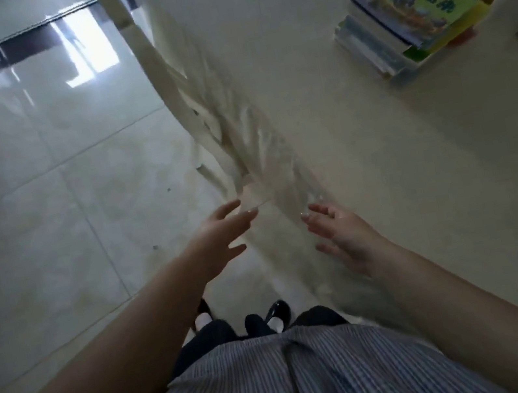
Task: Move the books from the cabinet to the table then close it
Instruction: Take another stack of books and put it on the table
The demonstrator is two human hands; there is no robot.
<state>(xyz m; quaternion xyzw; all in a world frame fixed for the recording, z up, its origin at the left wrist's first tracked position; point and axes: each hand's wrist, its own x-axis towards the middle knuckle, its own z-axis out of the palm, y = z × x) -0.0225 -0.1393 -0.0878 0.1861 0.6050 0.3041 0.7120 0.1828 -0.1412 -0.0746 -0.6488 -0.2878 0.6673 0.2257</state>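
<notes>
Books (419, 15): a stack lies flat in the upper right of the frame on the pale surface (387, 192), green-covered volume on top, spines toward lower left. Stacking them flat likely keeps the pile stable. Whether more books remain to be moved cannot be told; the cabinet is not clearly identifiable in this blurred view.

Left hand (223, 236), centre frame: fingers spread, grip wide open, holding nothing. Right hand (342, 230), just right of it: likewise splayed and empty. Both reach forward over the draped edge of the surface, apart from the books.

Judgement: empty hands suggest the person is between carries or heading to the cabinet.

Outward: glossy tiled floor (45, 197) fills the left; striped garment (298, 378) and dark shoes at bottom centre.
</notes>
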